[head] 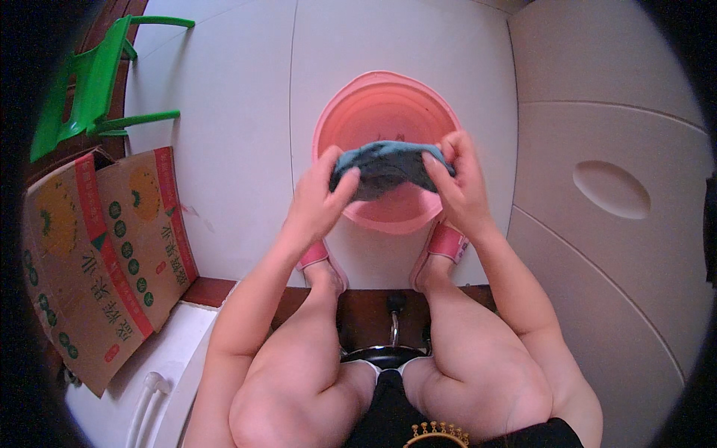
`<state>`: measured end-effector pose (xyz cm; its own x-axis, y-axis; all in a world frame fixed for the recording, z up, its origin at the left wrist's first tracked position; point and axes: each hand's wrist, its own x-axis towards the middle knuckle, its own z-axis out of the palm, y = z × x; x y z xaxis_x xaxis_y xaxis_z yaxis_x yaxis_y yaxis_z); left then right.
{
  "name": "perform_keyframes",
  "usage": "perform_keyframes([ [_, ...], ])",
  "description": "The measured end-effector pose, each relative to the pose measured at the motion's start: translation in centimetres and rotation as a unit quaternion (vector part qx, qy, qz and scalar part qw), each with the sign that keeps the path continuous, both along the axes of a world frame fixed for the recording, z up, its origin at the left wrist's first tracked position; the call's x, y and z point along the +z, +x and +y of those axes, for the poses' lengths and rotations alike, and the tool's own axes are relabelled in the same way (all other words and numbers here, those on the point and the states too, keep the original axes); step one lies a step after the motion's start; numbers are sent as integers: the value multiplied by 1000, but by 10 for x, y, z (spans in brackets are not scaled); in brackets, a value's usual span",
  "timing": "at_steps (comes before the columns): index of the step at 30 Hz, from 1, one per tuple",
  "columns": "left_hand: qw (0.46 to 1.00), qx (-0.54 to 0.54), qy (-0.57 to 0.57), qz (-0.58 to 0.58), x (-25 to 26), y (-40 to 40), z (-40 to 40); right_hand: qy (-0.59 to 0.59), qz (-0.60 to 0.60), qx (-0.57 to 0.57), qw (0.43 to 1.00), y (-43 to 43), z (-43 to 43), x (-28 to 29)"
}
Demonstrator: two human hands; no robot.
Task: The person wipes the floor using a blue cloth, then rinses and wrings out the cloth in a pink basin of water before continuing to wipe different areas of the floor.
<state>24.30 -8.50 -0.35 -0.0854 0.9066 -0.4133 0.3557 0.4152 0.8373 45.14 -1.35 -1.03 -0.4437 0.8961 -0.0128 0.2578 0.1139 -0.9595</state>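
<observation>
Stretched between my two hands is a piece of dark and teal cloth (386, 168), held above a pink plastic basin (386, 78). My left hand (322, 196) pinches its left end between thumb and fingers. The right end is gripped by my right hand (462, 182), thumb toward me. The cloth looks slightly blurred and hides the middle of the basin. Water appears to lie in the basin, which stands on pale floor tiles (235, 140) just beyond my feet.
A green plastic chair (92, 92) stands at the upper left. Nearer on that side leans a printed cardboard box (106, 252) beside a white pipe (147, 400). A beige panel (566, 269) rises along the right. Pink slippers (445, 241) are on my feet, close to the basin.
</observation>
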Motion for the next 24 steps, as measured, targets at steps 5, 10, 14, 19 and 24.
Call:
perform_keyframes([
  [5, 984, 32, 49, 169, -54, 1, 15, -92, -48, -21, 994, -17, 13, -77],
  [10, 942, -67, 41, 327, -90, 19, 34, 145, -295, 74, 942, -27, 17, -133],
  [14, 885, -181, 13, 430, -127, 22, 31, 171, -378, 101, 904, -42, 13, -149],
  [19, 856, -234, 24, 461, -151, 28, 29, 221, -416, 157, 868, -36, 15, -147],
  [24, 824, -254, 31, 505, -161, 30, 23, 247, -422, 221, 844, -34, -4, -147],
])
